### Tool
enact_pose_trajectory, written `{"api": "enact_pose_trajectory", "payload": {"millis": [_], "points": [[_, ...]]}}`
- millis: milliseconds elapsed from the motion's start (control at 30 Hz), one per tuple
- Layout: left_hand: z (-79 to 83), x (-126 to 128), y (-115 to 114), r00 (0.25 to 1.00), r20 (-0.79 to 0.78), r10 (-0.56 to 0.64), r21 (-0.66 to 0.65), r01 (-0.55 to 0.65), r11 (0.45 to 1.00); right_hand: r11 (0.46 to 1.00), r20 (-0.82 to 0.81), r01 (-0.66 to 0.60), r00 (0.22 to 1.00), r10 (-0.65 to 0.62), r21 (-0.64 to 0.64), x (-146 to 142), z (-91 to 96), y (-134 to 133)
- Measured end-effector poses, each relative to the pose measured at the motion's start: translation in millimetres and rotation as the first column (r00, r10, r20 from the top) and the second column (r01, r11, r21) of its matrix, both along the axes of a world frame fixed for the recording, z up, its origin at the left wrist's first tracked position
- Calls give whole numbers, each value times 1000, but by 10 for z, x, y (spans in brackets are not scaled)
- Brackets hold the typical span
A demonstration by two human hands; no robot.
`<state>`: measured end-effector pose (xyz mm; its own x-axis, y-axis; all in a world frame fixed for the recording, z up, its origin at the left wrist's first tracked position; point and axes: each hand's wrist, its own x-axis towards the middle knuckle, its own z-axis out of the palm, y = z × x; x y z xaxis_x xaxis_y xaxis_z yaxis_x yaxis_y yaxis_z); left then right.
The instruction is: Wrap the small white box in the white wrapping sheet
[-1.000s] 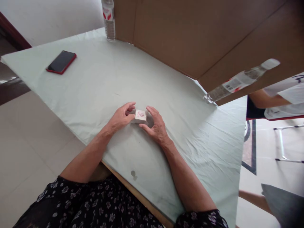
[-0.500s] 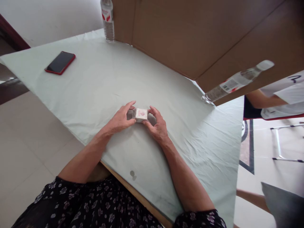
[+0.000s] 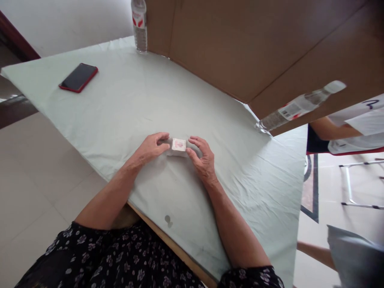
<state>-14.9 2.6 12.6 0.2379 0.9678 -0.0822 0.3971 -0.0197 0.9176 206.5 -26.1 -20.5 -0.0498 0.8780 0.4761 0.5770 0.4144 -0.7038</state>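
Cardboard sheet (image 3: 255, 44) stands along the far side of a pale green tablecloth (image 3: 126, 100). 2 clear containers stand against it, the far bottle (image 3: 139, 28) and the right bottle (image 3: 297, 108); their fill cannot be told. A red phone (image 3: 78, 77) lies well apart. Left hand (image 3: 148, 150) and right hand (image 3: 204, 160) pinch a small white pack (image 3: 178, 145) between their fingertips, mid-table on the cloth. It looks shut, with nothing out.

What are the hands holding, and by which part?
A small white box, pinched at opposite ends: left hand on one, right hand on the other.
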Motion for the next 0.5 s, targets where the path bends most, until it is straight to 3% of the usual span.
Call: {"api": "enact_pose_trajectory", "payload": {"millis": [233, 500], "points": [[-22, 28, -6, 995, -61, -84, 130, 91, 987, 997, 226, -81, 971, 77, 9, -48, 98, 128], [10, 53, -24, 997, -69, -32, 45, 36, 998, 982, 461, -147, 884, 77, 118, -91, 238, 233]]}}
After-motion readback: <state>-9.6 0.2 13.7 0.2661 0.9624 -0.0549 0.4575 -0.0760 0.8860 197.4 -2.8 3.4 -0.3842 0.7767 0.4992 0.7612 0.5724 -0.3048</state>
